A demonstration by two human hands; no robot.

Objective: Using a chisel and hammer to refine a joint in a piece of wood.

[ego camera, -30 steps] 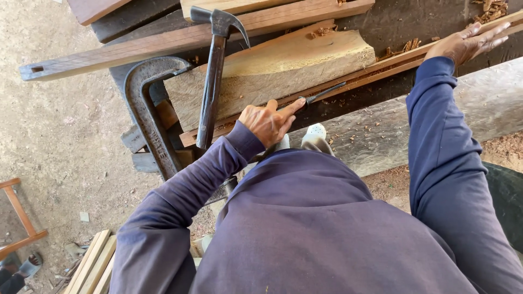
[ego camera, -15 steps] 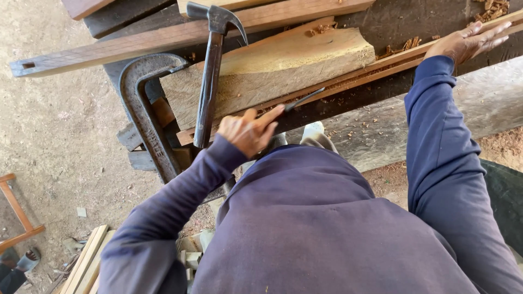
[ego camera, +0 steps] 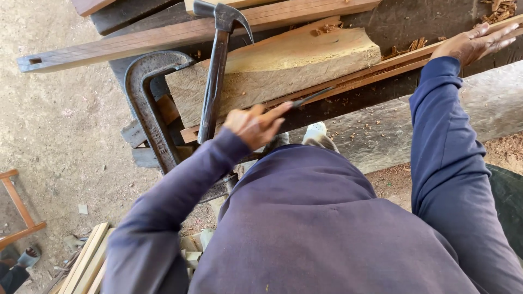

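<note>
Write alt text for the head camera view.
A person's left hand holds a thin chisel against a long wood strip, while the right hand presses the strip flat. A hammer and a C-clamp are beside a rough plank.

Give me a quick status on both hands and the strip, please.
Left hand gripping a chisel, tip at the thin wooden strip. Right hand flat on the strip's far end. Claw hammer lies just beside the left hand.
</note>
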